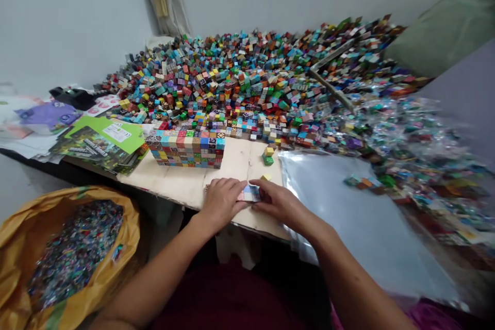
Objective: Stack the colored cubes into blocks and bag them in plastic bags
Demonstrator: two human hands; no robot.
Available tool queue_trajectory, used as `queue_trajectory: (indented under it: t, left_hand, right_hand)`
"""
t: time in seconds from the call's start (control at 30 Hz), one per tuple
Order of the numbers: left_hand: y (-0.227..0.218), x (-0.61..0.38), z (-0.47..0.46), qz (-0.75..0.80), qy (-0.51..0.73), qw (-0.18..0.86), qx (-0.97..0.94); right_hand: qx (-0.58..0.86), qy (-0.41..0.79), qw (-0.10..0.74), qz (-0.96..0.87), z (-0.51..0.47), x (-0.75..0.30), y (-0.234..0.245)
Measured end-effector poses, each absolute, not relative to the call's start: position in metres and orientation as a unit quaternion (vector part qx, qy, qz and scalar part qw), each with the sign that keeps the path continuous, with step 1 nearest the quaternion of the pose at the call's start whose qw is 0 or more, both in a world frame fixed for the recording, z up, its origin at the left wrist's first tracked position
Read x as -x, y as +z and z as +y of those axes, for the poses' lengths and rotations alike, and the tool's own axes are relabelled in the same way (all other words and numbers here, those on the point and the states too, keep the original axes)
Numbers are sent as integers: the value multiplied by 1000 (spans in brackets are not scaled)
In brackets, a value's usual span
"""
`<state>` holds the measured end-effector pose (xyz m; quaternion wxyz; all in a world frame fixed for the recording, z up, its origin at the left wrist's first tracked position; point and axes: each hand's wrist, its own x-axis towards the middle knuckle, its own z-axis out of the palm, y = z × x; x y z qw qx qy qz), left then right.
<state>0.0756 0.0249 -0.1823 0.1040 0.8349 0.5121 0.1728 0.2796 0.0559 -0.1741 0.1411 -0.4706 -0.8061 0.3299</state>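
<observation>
Near the front edge of the cardboard (166, 179), a short row of small patterned cubes (248, 194) lies between my two hands. My left hand (222, 198) is wrapped over the row's left part, covering most of it. My right hand (280, 201) closes around the right end with thumb and forefinger. Only a few pale, pink and blue cube faces show between the hands. Just beyond my right hand sits a loose yellow cube (266, 177), and behind it a yellow cube rests on a green cube (268, 160). A neatly stacked block of cubes (185, 150) stands to the left.
A large heap of cubes (232, 72) fills the back, with a metal angle frame (328, 82) in it. Clear plastic bags (332, 206) lie right, beside bagged cubes (410, 129). Printed cards (96, 142) lie left. An orange sack (127, 227) of plastic bits stands below.
</observation>
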Motion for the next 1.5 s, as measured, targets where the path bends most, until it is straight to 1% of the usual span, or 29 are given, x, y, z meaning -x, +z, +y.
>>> queue_trajectory:
  t: [0.07,0.1,0.2,0.23,0.3,0.4,0.5,0.6,0.67,0.73,0.8,0.83,0.87,0.9,1.03,1.1,1.2,1.23,1.3,1.37,1.43,1.5]
  left_hand:
    - [-179,-81,24,515,180,89,-833]
    - [-179,-85,24,511,183,83,-836]
    - [-182,-97,26,491,188,82,-846]
    - [-184,-100,27,490,190,83,-847]
    - [-188,-103,28,495,194,81,-843]
    - [-192,-94,28,505,198,74,-837]
    - [-191,-78,27,510,200,74,-833]
    - [-190,-66,27,520,199,84,-827]
    - [-189,-61,27,528,198,95,-820]
    - [-188,-60,27,531,199,107,-817]
    - [-187,-59,27,528,198,115,-818]
    - [-187,-60,27,527,196,117,-819]
    - [-187,-60,27,526,196,116,-819]
    - [-187,-60,27,526,195,115,-820]
    - [-188,-59,28,526,188,104,-823]
    - [-189,-59,28,525,185,100,-825]
    - [-188,-59,26,527,185,94,-824]
    - [-188,-59,26,529,186,91,-823]
    - [-186,-62,25,529,190,86,-823]
    - [-184,-67,24,529,192,82,-823]
    - [-184,-72,25,533,189,80,-821]
    - [-185,-75,27,539,183,82,-818]
  right_hand:
    - [489,324,164,-793,66,-289,-169]
    - [507,295,181,-789,74,-294,-167]
    - [574,155,220,-773,106,-301,-164]
    - [589,124,215,-769,117,-301,-165]
    - [602,106,178,-771,136,-295,-168]
    - [580,125,127,-795,149,-279,-172]
    - [544,146,119,-818,142,-261,-172]
    - [485,217,139,-835,122,-247,-169]
    - [447,305,170,-823,107,-245,-169]
    - [417,417,197,-783,94,-249,-172]
    - [389,525,206,-729,86,-257,-177]
    - [382,556,209,-708,83,-261,-180]
    - [386,560,212,-702,82,-265,-183]
    - [400,539,213,-710,81,-268,-185]
    - [444,375,195,-790,76,-269,-185]
    - [431,349,183,-812,73,-266,-182]
    - [425,324,188,-824,72,-267,-173]
    - [440,302,197,-822,74,-271,-171]
    - [495,222,208,-814,82,-280,-168]
    - [545,135,185,-807,92,-291,-170]
    - [553,112,139,-814,99,-299,-176]
    - [545,139,117,-818,97,-301,-182]
